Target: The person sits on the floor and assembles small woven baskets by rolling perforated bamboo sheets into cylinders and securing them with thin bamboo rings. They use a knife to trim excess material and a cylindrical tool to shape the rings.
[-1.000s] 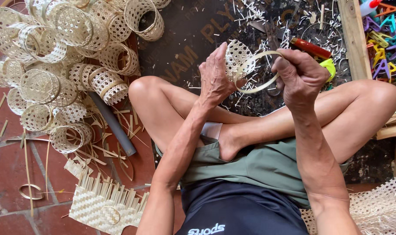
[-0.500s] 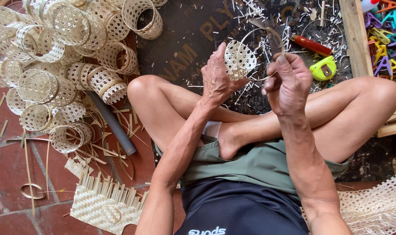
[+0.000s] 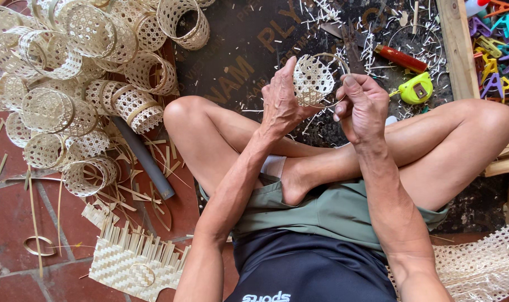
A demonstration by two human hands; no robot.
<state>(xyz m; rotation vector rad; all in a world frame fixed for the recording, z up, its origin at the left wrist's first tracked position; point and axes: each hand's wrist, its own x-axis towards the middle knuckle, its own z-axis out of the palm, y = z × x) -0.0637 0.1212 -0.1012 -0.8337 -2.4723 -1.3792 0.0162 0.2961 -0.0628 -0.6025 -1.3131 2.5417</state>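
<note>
I sit cross-legged on the floor. My left hand (image 3: 281, 103) grips a small open-weave bamboo basket cylinder (image 3: 312, 80) held up over my knees. My right hand (image 3: 362, 106) pinches a thin bamboo rim hoop (image 3: 340, 67) that lies against the basket's right side. Both hands are close together above a dark board (image 3: 237, 50).
A heap of finished woven cylinders (image 3: 81, 72) lies at the left, beside a grey tube (image 3: 145, 159). A flat woven mat (image 3: 131, 263) sits near my left knee. Scissors (image 3: 352, 42), a red-handled tool (image 3: 401, 57), a yellow tape measure (image 3: 415, 89) and coloured clips (image 3: 498, 50) lie ahead.
My right hand brought the loose hoop in from a wide hold and now presses it against the basket. The basket has turned slightly in my left hand.
</note>
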